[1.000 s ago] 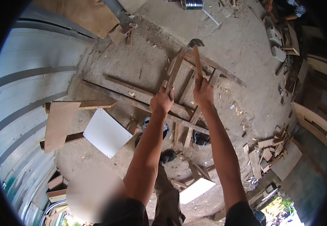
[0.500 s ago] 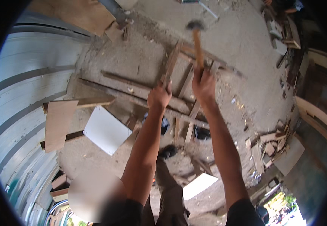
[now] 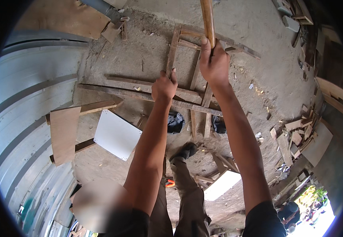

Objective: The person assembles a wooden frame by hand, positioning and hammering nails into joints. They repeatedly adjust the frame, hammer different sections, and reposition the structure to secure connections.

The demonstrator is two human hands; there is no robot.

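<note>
My right hand (image 3: 215, 65) is wrapped round the wooden handle of a hammer (image 3: 207, 19), held up above the floor. The hammer's head is cut off by the top edge of the picture. My left hand (image 3: 164, 87) is closed on a side bar of a rough wooden frame (image 3: 173, 49), built of several dark, worn battens. Crosspieces of the frame pass under and between my hands, and its long bars reach out to the left. Part of the frame is hidden behind my right hand and forearm.
Two black bundles (image 3: 175, 122) lie just below the frame. A white panel (image 3: 118, 134) and a brown board (image 3: 64, 136) rest at the left, near a corrugated metal wall (image 3: 29, 94). Wood offcuts (image 3: 296, 136) are heaped at the right. My shoe (image 3: 184, 151) is on the dirt floor.
My right hand has lifted the hammer, and its dark head has left the picture at the top. My left hand keeps its hold on the frame. The whole view has shifted slightly.
</note>
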